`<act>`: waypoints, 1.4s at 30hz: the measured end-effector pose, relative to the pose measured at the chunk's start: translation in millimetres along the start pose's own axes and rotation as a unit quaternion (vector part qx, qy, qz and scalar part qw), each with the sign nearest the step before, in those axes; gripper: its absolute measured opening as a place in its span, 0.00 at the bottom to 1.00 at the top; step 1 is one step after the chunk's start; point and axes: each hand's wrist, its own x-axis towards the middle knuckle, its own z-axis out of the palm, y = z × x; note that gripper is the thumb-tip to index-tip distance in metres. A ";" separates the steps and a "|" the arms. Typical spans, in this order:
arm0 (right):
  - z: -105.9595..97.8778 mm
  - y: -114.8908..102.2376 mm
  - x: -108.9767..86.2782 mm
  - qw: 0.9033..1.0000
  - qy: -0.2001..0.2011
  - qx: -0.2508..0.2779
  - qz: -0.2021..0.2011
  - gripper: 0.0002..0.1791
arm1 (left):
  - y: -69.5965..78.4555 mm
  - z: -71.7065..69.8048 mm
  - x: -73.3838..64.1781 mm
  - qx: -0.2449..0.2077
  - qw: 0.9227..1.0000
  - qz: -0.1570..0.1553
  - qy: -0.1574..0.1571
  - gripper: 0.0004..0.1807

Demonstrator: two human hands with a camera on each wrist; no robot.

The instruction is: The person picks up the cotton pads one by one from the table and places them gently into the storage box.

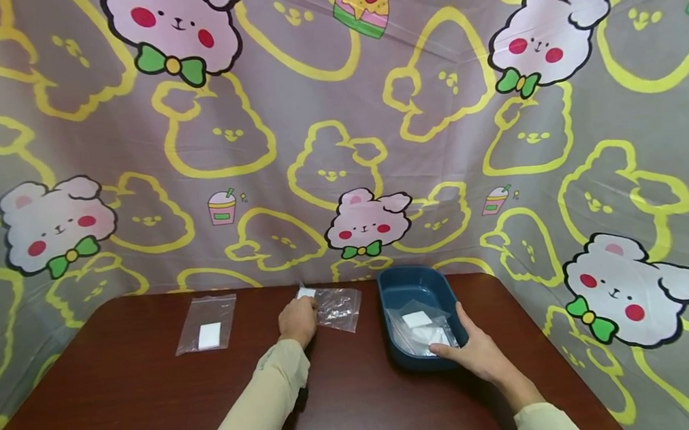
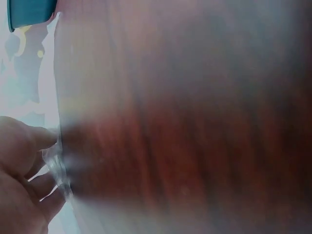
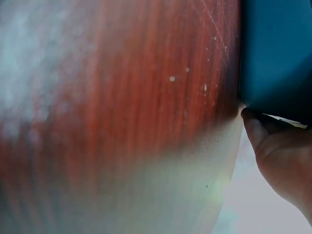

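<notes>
My left hand (image 1: 298, 320) is at the back middle of the table, its fingers and thumb pinching the edge of a clear zip bag (image 1: 343, 308). Part of a white piece (image 1: 306, 292) shows just past the knuckles; the hand hides the rest. In the left wrist view, crinkled plastic (image 2: 57, 168) shows at the fingertips. My right hand (image 1: 479, 351) grips the right side of a dark blue plastic basin (image 1: 390, 337), thumb over its near end. Inside the basin lie clear bags (image 1: 400, 326) with white square pieces (image 1: 417, 319).
Another clear zip bag (image 1: 226, 315) with a white square (image 1: 209, 335) lies flat on the left of the dark red-brown wooden table (image 1: 152, 409). A patterned cloth (image 1: 324, 121) with cartoon rabbits hangs behind the table and along both sides.
</notes>
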 end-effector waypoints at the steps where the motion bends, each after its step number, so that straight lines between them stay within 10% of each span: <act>1: 0.9 0.1 -0.1 1.000 -0.001 0.001 0.000 0.67 | -1.6 0.3 -0.8 -0.002 1.000 0.000 0.000 0.06; 13: 0.9 -0.2 0.5 1.000 -0.004 -0.004 0.004 0.67 | -0.3 -7.0 -4.2 -0.053 0.998 0.014 0.038 0.05; 32: -0.7 -2.0 -0.3 1.000 -0.015 -0.015 0.010 0.67 | 51.8 -37.6 -15.2 -0.101 0.983 0.109 0.104 0.06; 42: 1.4 -4.0 0.6 1.000 -0.012 -0.016 0.001 0.66 | 86.3 -41.8 -21.1 -0.120 0.980 0.137 0.082 0.07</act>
